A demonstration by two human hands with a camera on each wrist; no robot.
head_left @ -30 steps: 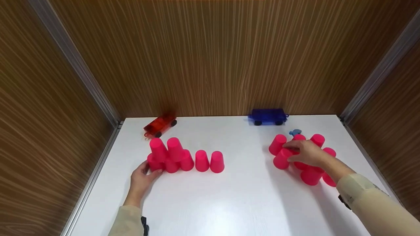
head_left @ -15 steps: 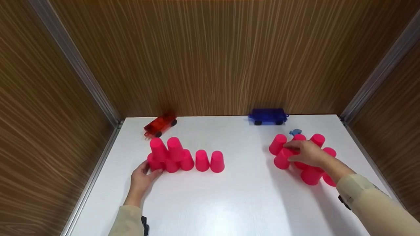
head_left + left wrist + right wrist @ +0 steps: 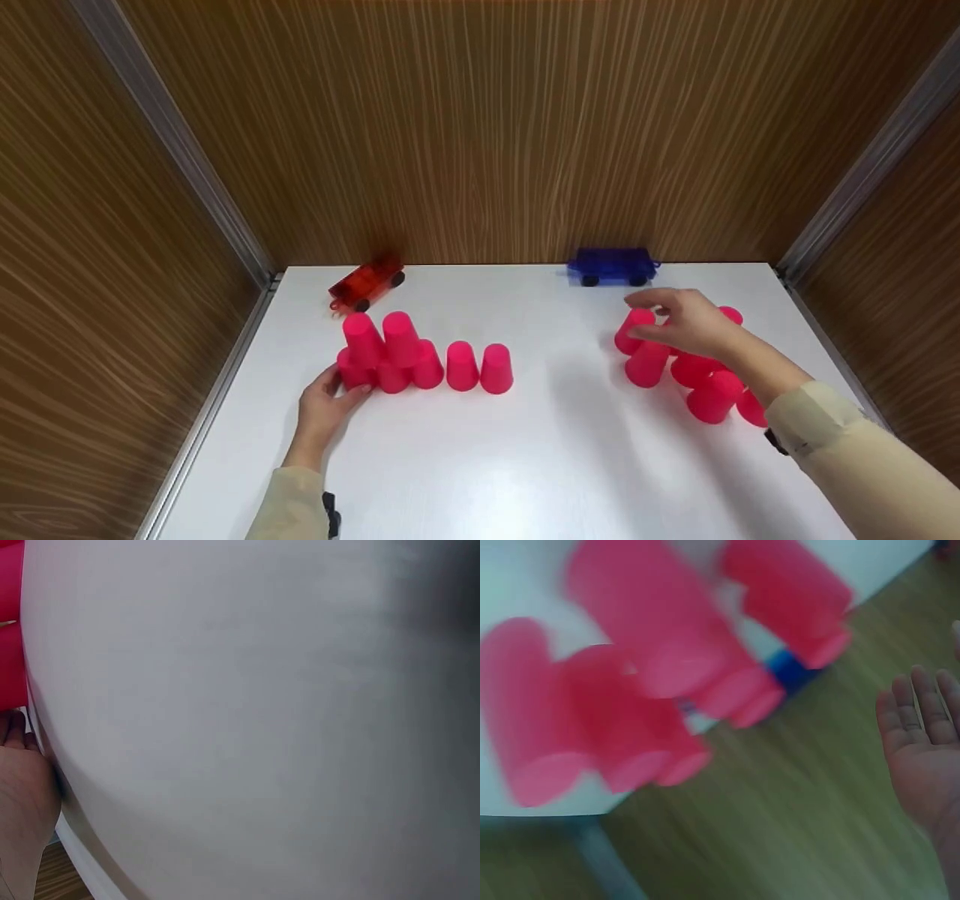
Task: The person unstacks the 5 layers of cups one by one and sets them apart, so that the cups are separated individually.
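At the left of the head view, several pink cups stand upside down in a row, with two more cups [image 3: 401, 337] stacked on the left ones. My left hand [image 3: 321, 416] grips the leftmost bottom cup [image 3: 351, 373], thumb in front and fingers round its far side. In the left wrist view the same hand [image 3: 26, 787] touches the pink side of a cup [image 3: 11, 667]. My right hand [image 3: 694, 324] hovers over the loose cups at the right, thumb and fingers spread, holding nothing. One pink cup [image 3: 646, 366] stands just below its thumb; others are partly hidden behind it.
A see-through red toy wagon [image 3: 367, 283] sits at the back left, and a blue toy wagon [image 3: 613, 266] by the back wall. Wooden panels [image 3: 480, 135] enclose the white table [image 3: 480, 457]. Another upturned cup [image 3: 712, 397] stands at the front of the right group.
My right hand has risen off the right cups and shifted slightly up and left, fingers spreading. It now covers the small blue item behind them. The left hand has stayed put.
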